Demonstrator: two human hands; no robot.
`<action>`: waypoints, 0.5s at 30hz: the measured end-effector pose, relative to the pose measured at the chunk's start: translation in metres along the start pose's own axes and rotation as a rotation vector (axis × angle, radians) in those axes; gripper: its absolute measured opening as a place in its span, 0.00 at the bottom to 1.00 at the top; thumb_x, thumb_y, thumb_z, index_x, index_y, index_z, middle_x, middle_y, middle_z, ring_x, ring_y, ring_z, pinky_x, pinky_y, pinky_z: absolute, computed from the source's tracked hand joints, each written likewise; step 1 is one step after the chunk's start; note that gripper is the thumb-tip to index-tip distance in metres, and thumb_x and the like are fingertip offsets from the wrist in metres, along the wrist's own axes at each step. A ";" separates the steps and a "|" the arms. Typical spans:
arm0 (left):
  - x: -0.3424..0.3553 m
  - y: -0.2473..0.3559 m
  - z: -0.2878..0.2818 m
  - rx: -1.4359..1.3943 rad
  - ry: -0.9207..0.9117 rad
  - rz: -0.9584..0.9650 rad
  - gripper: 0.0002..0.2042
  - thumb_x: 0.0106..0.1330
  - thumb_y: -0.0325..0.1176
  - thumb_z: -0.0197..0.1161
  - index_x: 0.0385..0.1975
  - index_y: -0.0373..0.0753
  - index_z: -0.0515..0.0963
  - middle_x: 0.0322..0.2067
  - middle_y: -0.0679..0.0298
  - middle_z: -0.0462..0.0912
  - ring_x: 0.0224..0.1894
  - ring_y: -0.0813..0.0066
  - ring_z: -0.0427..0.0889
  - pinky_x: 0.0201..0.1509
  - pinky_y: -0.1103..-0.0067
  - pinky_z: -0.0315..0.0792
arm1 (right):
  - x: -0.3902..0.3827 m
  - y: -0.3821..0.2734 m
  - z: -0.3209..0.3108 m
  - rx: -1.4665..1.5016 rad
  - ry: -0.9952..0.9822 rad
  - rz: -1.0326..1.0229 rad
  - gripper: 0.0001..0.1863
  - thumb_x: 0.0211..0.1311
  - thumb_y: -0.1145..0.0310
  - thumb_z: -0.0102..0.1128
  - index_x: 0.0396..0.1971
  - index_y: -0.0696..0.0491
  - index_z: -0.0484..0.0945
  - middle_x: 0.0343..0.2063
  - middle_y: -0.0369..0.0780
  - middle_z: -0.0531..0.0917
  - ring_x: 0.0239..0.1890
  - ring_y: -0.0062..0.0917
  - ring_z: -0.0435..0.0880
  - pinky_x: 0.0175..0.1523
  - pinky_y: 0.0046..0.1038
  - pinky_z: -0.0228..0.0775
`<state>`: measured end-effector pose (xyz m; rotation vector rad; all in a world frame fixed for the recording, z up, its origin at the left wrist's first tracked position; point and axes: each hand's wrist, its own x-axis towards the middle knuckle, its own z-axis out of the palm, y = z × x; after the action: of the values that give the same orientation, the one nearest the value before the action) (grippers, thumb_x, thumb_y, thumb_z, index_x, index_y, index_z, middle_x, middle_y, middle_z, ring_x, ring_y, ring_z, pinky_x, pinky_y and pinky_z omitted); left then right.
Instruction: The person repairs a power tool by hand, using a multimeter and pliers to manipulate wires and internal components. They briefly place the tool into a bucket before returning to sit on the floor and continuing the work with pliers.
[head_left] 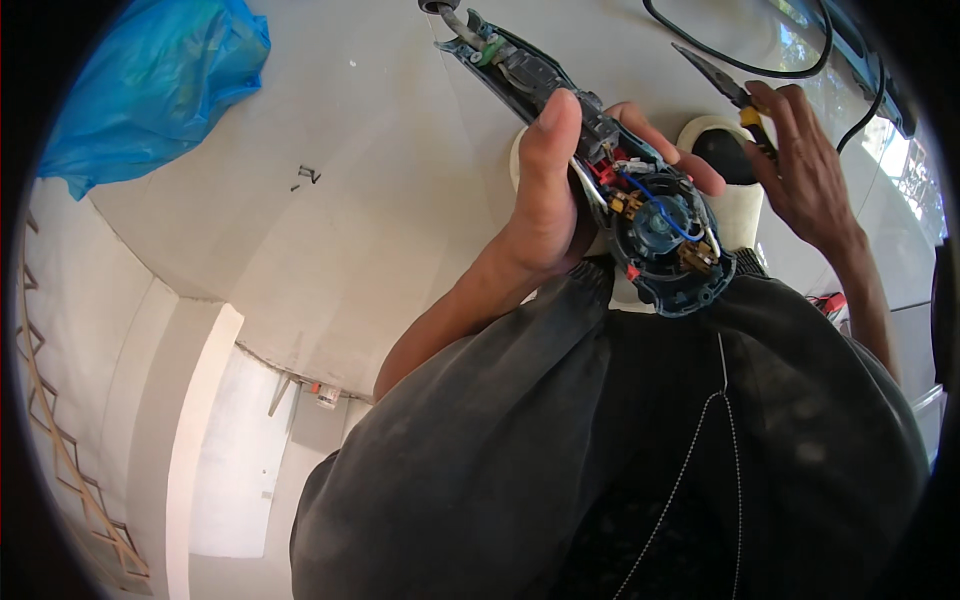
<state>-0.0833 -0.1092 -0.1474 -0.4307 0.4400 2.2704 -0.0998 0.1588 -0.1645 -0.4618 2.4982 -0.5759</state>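
My left hand (545,190) is closed round an opened power tool (655,222), gripping its casing with the thumb on one side and fingertips on the other. Inside the tool's dark casing show a round motor section, brass-coloured parts, and blue, white and red wires. A cord runs into its narrow far end. To the right, my right hand (810,170) grips a pair of needle-nose pliers (745,108) by the yellow and black handles. The pliers' tips point up and left, apart from the tool.
Several small screws (308,176) lie on the pale floor (400,230) at the left. A blue plastic bag (165,85) sits at the far left. A black cable (790,73) loops at the upper right, near a blue object (870,70). A red item (828,303) lies beyond my right forearm.
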 end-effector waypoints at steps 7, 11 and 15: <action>-0.001 0.001 0.002 0.004 0.027 -0.004 0.47 0.50 0.81 0.27 0.41 0.39 0.73 0.45 0.41 0.77 0.48 0.58 0.81 0.51 0.67 0.77 | 0.009 -0.003 0.004 -0.145 0.097 -0.048 0.25 0.57 0.68 0.60 0.55 0.53 0.67 0.48 0.44 0.71 0.49 0.39 0.73 0.54 0.38 0.65; -0.001 0.001 0.024 -0.005 0.130 0.025 0.40 0.58 0.74 0.33 0.38 0.37 0.74 0.41 0.43 0.79 0.42 0.62 0.82 0.47 0.69 0.78 | 0.023 -0.062 -0.060 0.587 0.142 0.195 0.13 0.53 0.70 0.63 0.39 0.56 0.78 0.37 0.40 0.75 0.44 0.28 0.74 0.51 0.29 0.63; -0.003 0.003 0.026 0.222 0.345 -0.042 0.49 0.52 0.79 0.31 0.45 0.33 0.72 0.44 0.45 0.78 0.45 0.63 0.79 0.51 0.70 0.72 | 0.037 -0.106 -0.079 0.488 0.123 0.018 0.09 0.48 0.70 0.65 0.28 0.59 0.80 0.27 0.36 0.70 0.33 0.20 0.68 0.43 0.25 0.56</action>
<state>-0.0881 -0.1021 -0.1225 -0.7116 0.8401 2.0796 -0.1519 0.0768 -0.0680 -0.2200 2.3544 -1.1958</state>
